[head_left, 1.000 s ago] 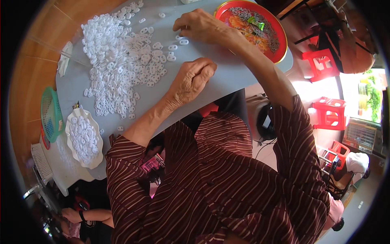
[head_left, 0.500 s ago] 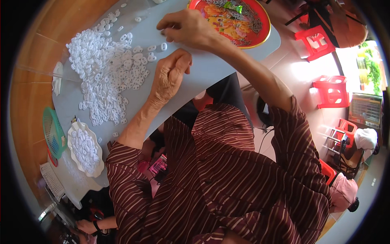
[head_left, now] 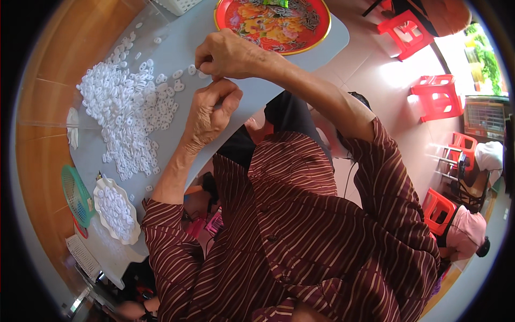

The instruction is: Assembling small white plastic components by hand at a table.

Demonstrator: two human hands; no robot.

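Note:
My left hand [head_left: 212, 109] is closed above the table's near edge, thumb and fingers pressed together. Anything in its grip is hidden. Just beyond it, my right hand [head_left: 228, 55] has its fingers curled in a pinch, fingertips close to the left hand; I cannot make out what is in them. Beside the right fingertips lies a small white plastic piece [head_left: 192, 70], one of the loose ones. To the left spreads a big heap of white oval plastic pieces [head_left: 126, 102] with small holes. A red, flower-patterned tray [head_left: 325, 32] with small grey metal pins stands beyond my right hand.
A green packet [head_left: 276, 2] lies on the tray. At left are a scalloped white dish [head_left: 134, 232] of white pieces, a green basket [head_left: 75, 196] and a white perforated basket [head_left: 83, 256]. Red stools [head_left: 437, 99] stand on the right; other people sit nearby.
My right hand has come down from beside the tray to my left hand, its fingers curling in. My left hand stays closed. The whole view has shifted slightly.

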